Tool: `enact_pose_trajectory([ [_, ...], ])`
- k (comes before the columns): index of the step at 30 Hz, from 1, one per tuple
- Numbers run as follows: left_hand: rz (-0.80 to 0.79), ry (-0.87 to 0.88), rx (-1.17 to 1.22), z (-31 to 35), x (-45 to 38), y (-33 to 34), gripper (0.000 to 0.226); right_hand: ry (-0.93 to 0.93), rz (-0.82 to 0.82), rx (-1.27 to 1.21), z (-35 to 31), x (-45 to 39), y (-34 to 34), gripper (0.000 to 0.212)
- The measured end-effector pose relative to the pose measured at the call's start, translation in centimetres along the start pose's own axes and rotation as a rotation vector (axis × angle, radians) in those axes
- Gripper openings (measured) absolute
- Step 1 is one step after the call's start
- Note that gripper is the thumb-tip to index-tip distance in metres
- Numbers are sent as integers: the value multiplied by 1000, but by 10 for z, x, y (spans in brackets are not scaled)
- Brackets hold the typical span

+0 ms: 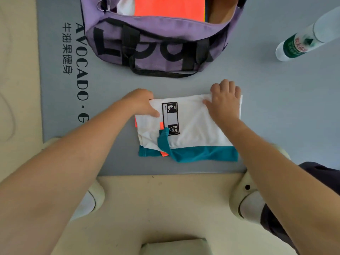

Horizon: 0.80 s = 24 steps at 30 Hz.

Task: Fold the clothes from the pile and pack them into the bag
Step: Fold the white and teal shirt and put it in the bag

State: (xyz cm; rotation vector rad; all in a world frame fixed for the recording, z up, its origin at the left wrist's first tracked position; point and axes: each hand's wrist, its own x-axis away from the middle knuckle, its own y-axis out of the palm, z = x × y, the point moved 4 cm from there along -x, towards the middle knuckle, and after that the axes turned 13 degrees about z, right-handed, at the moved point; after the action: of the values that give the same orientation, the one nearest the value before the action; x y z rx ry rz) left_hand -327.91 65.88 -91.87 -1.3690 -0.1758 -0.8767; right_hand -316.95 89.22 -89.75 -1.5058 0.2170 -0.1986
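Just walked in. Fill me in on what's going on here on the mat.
A person is folding a white garment with teal trim on a grey mat. The left hand grips its far left corner, and the right hand grips the far right edge. Beyond it sits an open purple bag that already holds an orange garment. A water bottle stands at the right.

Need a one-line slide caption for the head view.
Both hands grip a folded white garment on the mat before the open purple bag.
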Motion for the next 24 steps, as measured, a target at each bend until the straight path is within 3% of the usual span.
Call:
enact_pose_trajectory([
  [3,54,-166,336,-27,6,-1,33,-100,75,-101,-34,15,-6,50],
  [7,324,-529,1007,-54,34,19,20,-171,-121,-202,-66,45,3,60],
  [9,295,-578,1114,-54,48,34,24,-116,-134,-203,-70,52,4,57],
  [12,221,-575,1123,-52,58,46,22,50,-90,-451,-88,59,-6,34],
  [14,208,-575,1132,-51,60,48,14,153,-242,-690,-110,70,-11,28],
  [18,318,-584,1177,-47,62,45,6,309,-827,-1089,-142,96,-21,28],
  [19,344,-592,1177,-47,64,44,6,374,-893,-1157,-141,99,-22,26],
  [21,367,-624,1192,-46,66,46,11,441,-805,-1145,-127,97,-21,23],
  [24,253,-659,1150,-44,70,58,19,352,-382,-853,-88,85,-18,26],
])
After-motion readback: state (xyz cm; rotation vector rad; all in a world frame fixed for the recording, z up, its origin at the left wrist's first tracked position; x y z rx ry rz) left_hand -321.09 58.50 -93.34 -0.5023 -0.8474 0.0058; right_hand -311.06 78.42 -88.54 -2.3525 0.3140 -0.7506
